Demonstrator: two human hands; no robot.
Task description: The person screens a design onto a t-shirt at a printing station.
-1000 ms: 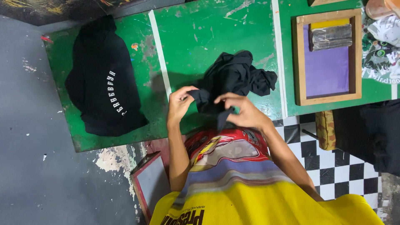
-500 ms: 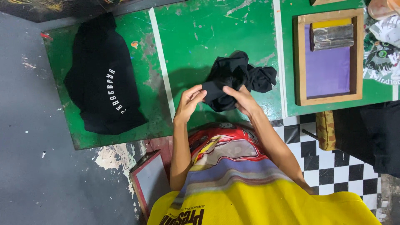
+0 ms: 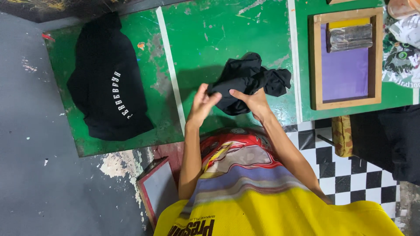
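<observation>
A crumpled black garment (image 3: 251,78) is bunched on the green table (image 3: 210,39), just past its near edge. My left hand (image 3: 202,104) pinches the garment's left edge. My right hand (image 3: 253,102) grips its lower fold from the right. The two hands sit close together, with part of the cloth raised between them. A second black garment with white lettering (image 3: 107,85) lies spread flat on the table's left panel, well away from both hands.
A wooden-framed printing screen with purple mesh (image 3: 348,57) lies at the right, a squeegee (image 3: 350,37) on it. White tape lines (image 3: 170,74) divide the table. Printed cloth (image 3: 402,52) lies far right. A framed board (image 3: 159,188) leans below the table on a checkered floor (image 3: 345,175).
Both hands have lifted the bunched black garment up from the table's near edge onto the table. The cloth has loosened and spread towards the right.
</observation>
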